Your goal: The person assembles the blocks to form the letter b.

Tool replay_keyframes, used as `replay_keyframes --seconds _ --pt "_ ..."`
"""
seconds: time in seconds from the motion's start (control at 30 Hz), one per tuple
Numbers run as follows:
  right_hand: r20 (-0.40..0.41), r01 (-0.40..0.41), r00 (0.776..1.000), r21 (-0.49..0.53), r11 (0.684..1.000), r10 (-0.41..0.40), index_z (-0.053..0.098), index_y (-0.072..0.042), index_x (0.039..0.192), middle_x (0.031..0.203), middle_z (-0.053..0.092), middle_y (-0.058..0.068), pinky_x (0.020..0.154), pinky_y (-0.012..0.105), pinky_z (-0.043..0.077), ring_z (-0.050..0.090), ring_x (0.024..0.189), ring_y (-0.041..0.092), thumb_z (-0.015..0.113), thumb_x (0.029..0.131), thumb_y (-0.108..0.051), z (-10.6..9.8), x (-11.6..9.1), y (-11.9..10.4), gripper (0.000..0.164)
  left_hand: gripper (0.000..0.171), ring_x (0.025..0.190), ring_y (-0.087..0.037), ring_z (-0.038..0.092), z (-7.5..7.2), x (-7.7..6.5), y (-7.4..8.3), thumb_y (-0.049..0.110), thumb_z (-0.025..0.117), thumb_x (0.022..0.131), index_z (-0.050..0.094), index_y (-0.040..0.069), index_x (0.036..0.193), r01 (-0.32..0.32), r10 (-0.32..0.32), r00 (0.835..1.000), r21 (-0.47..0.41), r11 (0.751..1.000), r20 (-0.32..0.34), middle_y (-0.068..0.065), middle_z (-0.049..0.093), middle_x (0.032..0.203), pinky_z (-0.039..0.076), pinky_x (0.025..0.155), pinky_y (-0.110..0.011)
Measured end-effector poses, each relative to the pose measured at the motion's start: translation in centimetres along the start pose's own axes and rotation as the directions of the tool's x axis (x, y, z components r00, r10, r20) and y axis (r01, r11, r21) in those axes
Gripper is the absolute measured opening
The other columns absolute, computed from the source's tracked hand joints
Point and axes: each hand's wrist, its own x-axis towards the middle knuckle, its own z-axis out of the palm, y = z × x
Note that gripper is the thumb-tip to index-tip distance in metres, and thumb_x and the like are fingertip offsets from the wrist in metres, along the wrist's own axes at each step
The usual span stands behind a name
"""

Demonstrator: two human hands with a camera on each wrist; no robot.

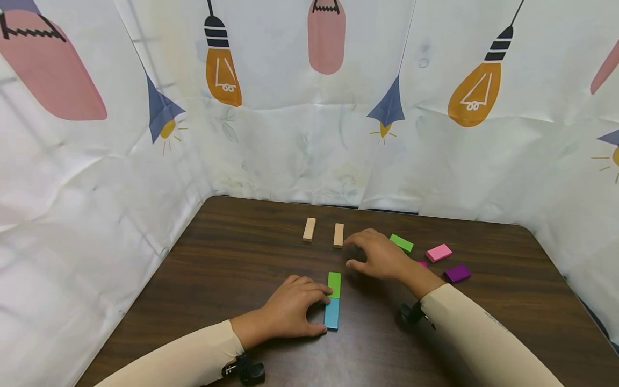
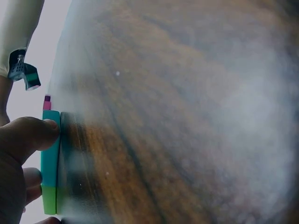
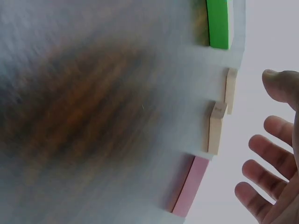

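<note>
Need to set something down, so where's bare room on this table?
The dark wood-grain table is bare between its left edge and the left hand, and from the purple rectangular block to the right edge. Crowded: around the right hand, between a pale rectangular wooden block and a pink rectangular block.

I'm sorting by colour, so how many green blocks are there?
2: one green block touching the blue block, another green block just beyond the right hand. More may be hidden.
</note>
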Motion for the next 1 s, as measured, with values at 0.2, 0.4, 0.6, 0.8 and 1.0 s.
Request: replay_keyframes --seconds 0.2,0.4,0.6,0.8,1.0 --pt "0.0 -0.049 0.999 0.017 0.999 0.049 0.063 -0.008 0.137 0.131 0.065 0.005 0.105 0.051 0.043 0.053 0.128 0.028 0.077 0.092 -0.039 -0.1 1.1 1.0 0.056 0.048 0.12 -0.011 0.056 0.2 -0.1 -0.1 0.053 0.081 0.081 0.073 0.024 0.118 -0.006 0.006 1.0 0.01 1.0 -0.014 0.014 0.061 0.137 0.041 0.101 -0.041" --pt "0.015 -0.074 0.997 0.005 0.997 0.074 0.061 -0.008 0.14 0.133 0.064 0.006 0.106 0.05 0.043 0.051 0.13 0.029 0.076 0.091 -0.041 0.1 2.7 1.9 0.06 0.047 0.12 -0.011 0.056 0.2 -0.1 -0.1 0.053 0.081 0.082 0.073 0.024 0.118 -0.006 0.006 1.0 0.011 1.0 -0.016 0.014 0.061 0.138 0.041 0.101 -0.041" --pt "0.043 -0.112 0.993 0.008 0.994 0.111 0.058 -0.012 0.143 0.139 0.061 0.006 0.104 0.05 0.044 0.049 0.133 0.03 0.074 0.092 -0.044 0.3 4.1 2.6 0.062 0.048 0.12 -0.01 0.055 0.2 -0.1 -0.2 0.054 0.08 0.083 0.072 0.024 0.119 -0.003 0.003 1.0 0.015 1.0 -0.005 0.015 0.059 0.139 0.041 0.101 -0.041" --pt "0.07 -0.145 0.987 0.003 0.989 0.144 0.057 -0.014 0.144 0.139 0.061 0.006 0.105 0.05 0.043 0.05 0.131 0.029 0.073 0.091 -0.047 0.5 4.8 3.2 0.065 0.048 0.121 -0.01 0.055 0.2 -0.1 -0.1 0.056 0.079 0.083 0.072 0.025 0.119 -0.003 0.003 1.0 0.027 1.0 0.009 0.016 0.059 0.139 0.041 0.101 -0.04" --pt "0.097 -0.16 0.982 -0.024 0.987 0.162 0.055 -0.013 0.147 0.141 0.06 0.007 0.109 0.053 0.038 0.047 0.135 0.032 0.074 0.09 -0.049 0.7 5.4 3.5 0.07 0.048 0.12 -0.01 0.055 0.2 -0.1 -0.1 0.057 0.078 0.083 0.072 0.025 0.119 -0.007 0.007 1.0 0.045 0.999 0.01 0.016 0.059 0.139 0.041 0.1 -0.04"
